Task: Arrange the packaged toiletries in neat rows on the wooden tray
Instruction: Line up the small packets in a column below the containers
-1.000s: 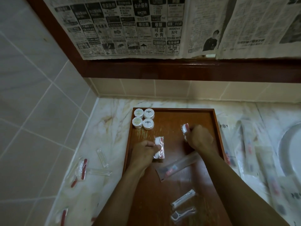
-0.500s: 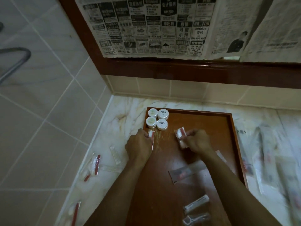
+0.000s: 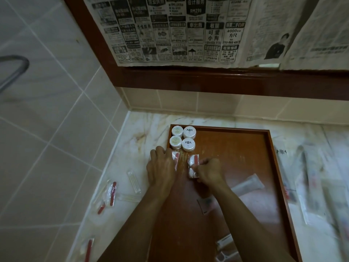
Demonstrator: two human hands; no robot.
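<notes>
Here, the wooden tray lies on the marble counter, pushed toward the tiled corner. Four round white tubs stand in a two-by-two block in the tray's far left corner, touching one another. Just on the near side of them, your left hand lies palm down over a clear packet with a red strip at the tray's left edge; whether the fingers curl round that packet or merely press it flat cannot be told, since the hand covers most of it. Beside it, apart by a narrow strip of bare wood, your right hand pinches a second packet, white pads and a red strip in clear wrap, fingers curled at its right side. A translucent tube lies aslant on the tray behind your right forearm, with a small flat sachet near it and further wrapped items at the tray's near end. On the counter left of the tray rest loose packets with red strips and a clear sleeve of sticks. To the right of the tray, long wrapped items lie blurred.
</notes>
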